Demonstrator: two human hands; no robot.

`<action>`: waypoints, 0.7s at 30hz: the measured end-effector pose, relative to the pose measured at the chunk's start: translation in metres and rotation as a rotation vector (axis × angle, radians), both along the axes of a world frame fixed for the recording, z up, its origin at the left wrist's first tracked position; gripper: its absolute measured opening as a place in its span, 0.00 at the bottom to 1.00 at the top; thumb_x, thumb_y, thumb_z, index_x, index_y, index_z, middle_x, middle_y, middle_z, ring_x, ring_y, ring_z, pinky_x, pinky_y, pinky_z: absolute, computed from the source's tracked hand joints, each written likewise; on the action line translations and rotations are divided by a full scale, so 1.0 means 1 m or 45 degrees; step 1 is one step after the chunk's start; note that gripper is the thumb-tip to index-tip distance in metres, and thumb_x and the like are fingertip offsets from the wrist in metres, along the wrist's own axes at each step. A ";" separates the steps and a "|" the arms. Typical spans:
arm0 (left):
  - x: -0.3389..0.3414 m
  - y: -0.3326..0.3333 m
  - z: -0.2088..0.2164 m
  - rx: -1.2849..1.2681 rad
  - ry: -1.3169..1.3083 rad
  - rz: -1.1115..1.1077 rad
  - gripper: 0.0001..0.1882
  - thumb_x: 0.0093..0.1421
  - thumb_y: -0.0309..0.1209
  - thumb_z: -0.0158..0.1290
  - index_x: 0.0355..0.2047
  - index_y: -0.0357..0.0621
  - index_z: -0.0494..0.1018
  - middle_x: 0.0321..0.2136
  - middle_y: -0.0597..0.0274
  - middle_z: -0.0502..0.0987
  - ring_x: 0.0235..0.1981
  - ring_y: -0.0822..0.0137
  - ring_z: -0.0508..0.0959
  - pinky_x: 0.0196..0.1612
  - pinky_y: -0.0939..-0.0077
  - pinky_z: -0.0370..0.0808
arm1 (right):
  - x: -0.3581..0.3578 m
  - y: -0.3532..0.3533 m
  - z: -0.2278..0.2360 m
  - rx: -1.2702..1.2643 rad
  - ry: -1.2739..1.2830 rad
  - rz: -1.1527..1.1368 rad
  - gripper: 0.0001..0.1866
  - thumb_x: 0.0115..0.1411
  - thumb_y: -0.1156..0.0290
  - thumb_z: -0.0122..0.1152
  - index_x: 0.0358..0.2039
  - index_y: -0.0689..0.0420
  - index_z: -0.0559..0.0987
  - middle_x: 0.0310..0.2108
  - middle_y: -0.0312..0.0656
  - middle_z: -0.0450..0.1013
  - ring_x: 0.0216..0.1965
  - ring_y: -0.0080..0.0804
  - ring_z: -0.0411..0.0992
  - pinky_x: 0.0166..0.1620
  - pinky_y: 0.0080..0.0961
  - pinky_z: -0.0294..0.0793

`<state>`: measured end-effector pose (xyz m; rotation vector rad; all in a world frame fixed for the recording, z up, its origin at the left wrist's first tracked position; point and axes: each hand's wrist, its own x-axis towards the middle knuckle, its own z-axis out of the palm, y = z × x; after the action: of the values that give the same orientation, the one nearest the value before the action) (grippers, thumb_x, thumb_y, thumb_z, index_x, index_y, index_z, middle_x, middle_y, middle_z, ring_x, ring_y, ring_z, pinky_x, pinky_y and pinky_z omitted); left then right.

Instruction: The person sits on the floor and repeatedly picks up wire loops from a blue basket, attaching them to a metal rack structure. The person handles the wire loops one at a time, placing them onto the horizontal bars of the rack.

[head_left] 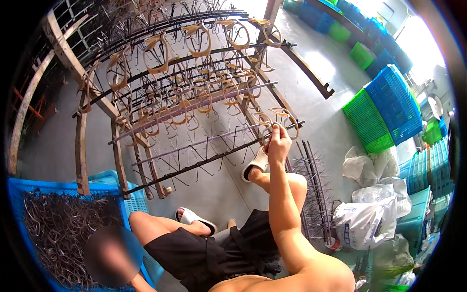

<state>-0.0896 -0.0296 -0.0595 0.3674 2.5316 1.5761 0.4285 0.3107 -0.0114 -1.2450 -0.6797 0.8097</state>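
My right hand (278, 141) is stretched forward with its fingers pinched on a tan glasses frame (283, 113) at the right end of the lowest front rod (209, 159). Thin wire hooks stick out along that rod. More tan glasses frames (198, 40) hang in rows on the higher rods of the rack (65, 46). At the lower left, my left hand (116, 257) is over a blue crate (19, 187) heaped with dark, curved, thin frame-like pieces (53, 228). A round blurred patch covers that hand, so its fingers are hidden.
Several bare hooked rods (314, 194) stand right of my knee. White plastic bags (365, 224) lie farther right beside stacked teal crates (428, 165). A blue crate (394, 100) and a green crate (367, 119) stand beyond. A notched bar (311, 75) juts from the rack's right side.
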 end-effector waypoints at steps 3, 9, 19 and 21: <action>-0.005 0.000 -0.001 0.049 -0.066 0.033 0.17 0.63 0.41 0.38 0.37 0.39 0.66 0.22 0.58 0.74 0.17 0.71 0.70 0.21 0.80 0.67 | 0.002 -0.001 0.001 -0.009 0.049 0.096 0.10 0.62 0.67 0.52 0.31 0.60 0.75 0.10 0.29 0.59 0.07 0.15 0.55 0.10 0.15 0.51; -0.004 0.025 0.019 -0.422 0.704 -0.034 0.19 0.61 0.43 0.38 0.35 0.39 0.68 0.27 0.49 0.73 0.27 0.64 0.75 0.28 0.72 0.68 | 0.006 0.001 0.005 -0.064 0.096 0.179 0.09 0.61 0.68 0.52 0.34 0.60 0.77 0.10 0.28 0.60 0.07 0.14 0.54 0.10 0.15 0.50; -0.025 0.018 -0.005 -0.497 -0.131 -0.655 0.31 0.47 0.21 0.41 0.55 0.39 0.55 0.43 0.58 0.61 0.36 0.68 0.64 0.39 0.77 0.66 | 0.020 0.004 0.005 -0.100 0.272 0.384 0.09 0.59 0.67 0.57 0.33 0.60 0.77 0.12 0.26 0.61 0.09 0.13 0.54 0.12 0.13 0.48; -0.017 0.014 0.001 -0.439 -0.146 -0.762 0.34 0.45 0.18 0.41 0.57 0.41 0.55 0.43 0.58 0.61 0.36 0.68 0.65 0.39 0.78 0.66 | 0.014 0.003 0.002 -0.069 0.283 0.368 0.09 0.60 0.67 0.56 0.34 0.60 0.77 0.12 0.27 0.60 0.09 0.13 0.54 0.12 0.13 0.50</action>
<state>-0.1068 -0.0153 -0.0586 0.8560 2.2415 0.8992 0.4428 0.3141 -0.0090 -1.0972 -0.6676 1.1935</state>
